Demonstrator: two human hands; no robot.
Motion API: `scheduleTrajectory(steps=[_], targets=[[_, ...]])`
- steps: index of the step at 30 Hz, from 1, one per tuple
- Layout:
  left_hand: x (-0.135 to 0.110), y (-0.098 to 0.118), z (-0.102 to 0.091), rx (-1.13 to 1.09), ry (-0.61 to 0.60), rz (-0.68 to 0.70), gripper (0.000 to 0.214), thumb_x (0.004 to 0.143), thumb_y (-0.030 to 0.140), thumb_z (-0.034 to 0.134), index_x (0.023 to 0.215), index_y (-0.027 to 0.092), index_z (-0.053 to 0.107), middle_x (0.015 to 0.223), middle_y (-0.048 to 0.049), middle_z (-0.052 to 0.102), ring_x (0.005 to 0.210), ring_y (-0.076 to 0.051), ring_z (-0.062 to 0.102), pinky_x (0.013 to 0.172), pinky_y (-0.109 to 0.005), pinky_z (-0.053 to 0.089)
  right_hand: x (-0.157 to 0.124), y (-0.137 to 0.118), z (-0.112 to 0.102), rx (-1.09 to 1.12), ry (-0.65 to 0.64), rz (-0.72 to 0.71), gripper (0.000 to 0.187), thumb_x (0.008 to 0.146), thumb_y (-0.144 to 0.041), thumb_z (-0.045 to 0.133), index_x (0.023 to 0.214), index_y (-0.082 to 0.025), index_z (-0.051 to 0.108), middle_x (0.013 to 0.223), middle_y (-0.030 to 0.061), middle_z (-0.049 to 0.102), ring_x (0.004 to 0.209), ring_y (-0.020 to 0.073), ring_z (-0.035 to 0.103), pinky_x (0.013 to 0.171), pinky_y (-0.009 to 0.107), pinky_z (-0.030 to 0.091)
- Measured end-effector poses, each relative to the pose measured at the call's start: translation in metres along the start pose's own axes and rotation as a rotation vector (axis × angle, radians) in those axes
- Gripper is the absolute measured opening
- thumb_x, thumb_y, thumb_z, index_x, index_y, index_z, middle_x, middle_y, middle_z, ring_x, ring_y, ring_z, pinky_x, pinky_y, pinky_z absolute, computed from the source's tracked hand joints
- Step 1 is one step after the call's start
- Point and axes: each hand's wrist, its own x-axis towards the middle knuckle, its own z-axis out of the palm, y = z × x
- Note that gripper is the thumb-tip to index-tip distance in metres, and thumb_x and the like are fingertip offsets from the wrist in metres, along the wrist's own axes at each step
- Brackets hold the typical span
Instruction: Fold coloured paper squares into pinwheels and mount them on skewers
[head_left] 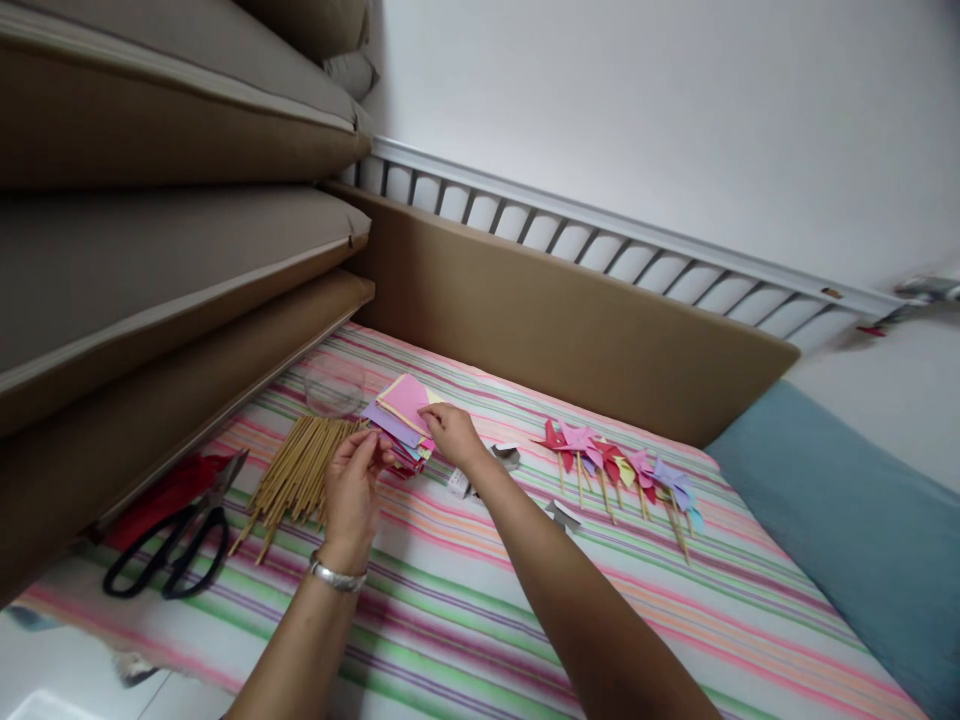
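A stack of square coloured paper sheets [405,398], pink on top with cream, lilac and red layers below, lies on the striped cloth. My right hand [454,435] reaches its right edge, thumb and fingers pinched at the top sheet. Just left of the stack, my left hand [354,490] has thumb and forefinger pressed together; anything between them is too small to make out. Beside that hand spreads a pile of thin wooden sticks [296,475]. Finished paper pinwheels [600,455] on sticks lie in a row at the right.
Black-handled scissors [176,545] lie at the left by a red bag [161,500]. A clear round container [334,385] stands behind the sticks. Small boxes [459,485] sit right of the stack. Stacked cushions [187,230] rise at left; a brown board [555,310] borders the back.
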Motion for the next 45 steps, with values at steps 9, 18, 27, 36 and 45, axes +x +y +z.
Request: scheduleTrajectory(steps=[9,18,27,36,45], targets=[[-0.001,0.000,0.001,-0.021,-0.004,-0.003,0.015,0.066,0.022,0.070,0.075,0.014,0.061,0.063,0.0024,0.064,0.053,-0.008,0.058,0.057,-0.021,0.046,-0.003,0.012,-0.008,0.077,-0.122,-0.094,0.049,0.068,-0.005,0.055,0.114,-0.019,0.062,0.116,0.0067,0.064,0.104,0.0195,0.060,0.094,0.032,0.045],[-0.001,0.000,0.000,-0.022,-0.014,-0.001,0.014,0.067,0.022,0.070,0.075,0.015,0.062,0.063,0.0022,0.064,0.055,-0.008,0.059,0.057,-0.020,0.046,-0.002,0.015,-0.005,0.102,-0.138,-0.116,0.045,0.070,-0.008,0.057,0.113,-0.018,0.062,0.117,0.0080,0.063,0.106,0.0209,0.059,0.094,0.035,0.045],[-0.001,-0.001,0.001,-0.023,-0.022,-0.004,0.014,0.067,0.022,0.070,0.075,0.015,0.062,0.063,0.0022,0.064,0.054,-0.008,0.058,0.057,-0.021,0.047,0.000,0.014,-0.009,0.084,-0.175,-0.127,0.044,0.070,-0.004,0.053,0.111,-0.016,0.063,0.116,0.0084,0.064,0.104,0.0180,0.060,0.094,0.030,0.045],[-0.002,0.001,0.001,-0.019,-0.001,-0.004,0.015,0.065,0.022,0.071,0.075,0.014,0.062,0.063,0.0019,0.064,0.054,-0.008,0.058,0.056,-0.020,0.047,0.000,0.010,-0.003,0.022,-0.139,-0.173,0.041,0.071,-0.004,0.052,0.109,-0.016,0.064,0.115,0.0096,0.064,0.106,0.0202,0.059,0.095,0.033,0.043],[0.000,-0.003,-0.001,-0.022,-0.011,-0.017,0.016,0.066,0.023,0.071,0.076,0.015,0.063,0.063,0.0021,0.064,0.055,-0.008,0.059,0.057,-0.020,0.047,0.002,0.010,-0.006,0.049,-0.107,-0.155,0.026,0.080,-0.010,0.051,0.098,-0.018,0.068,0.104,0.0065,0.069,0.100,0.0160,0.062,0.092,0.028,0.045]])
